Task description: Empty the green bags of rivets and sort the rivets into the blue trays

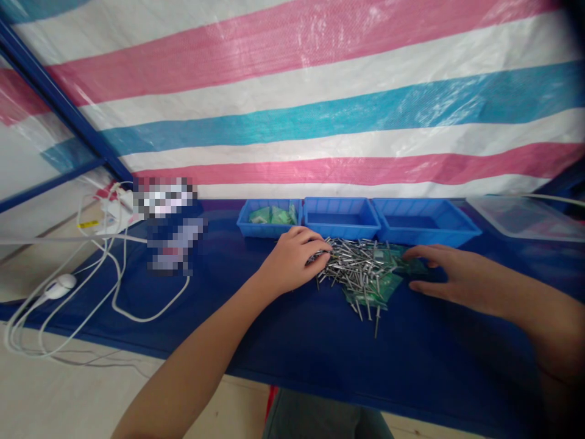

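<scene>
A heap of thin metal nails or screws (pixel 351 262) lies on the blue table, with green plastic packets (pixel 386 286) among and under it. My left hand (pixel 297 259) rests against the heap's left side, fingers slightly curved and thumb apart; its fingertips partly cover some of the metal pieces. On the other side, my right hand (pixel 450 274) is open, with thumb and fingers spread beside a green packet (pixel 411 263) at the heap's right edge. Whether the right fingertips touch that packet, I cannot tell.
Behind the heap stand three blue bins: the left bin (pixel 269 230) with green packets inside, the middle bin (pixel 342 231) and the right bin (pixel 425 235). A clear plastic lid or tray (pixel 525 219) lies far right. White cables (pixel 119 274) run across the table's left side.
</scene>
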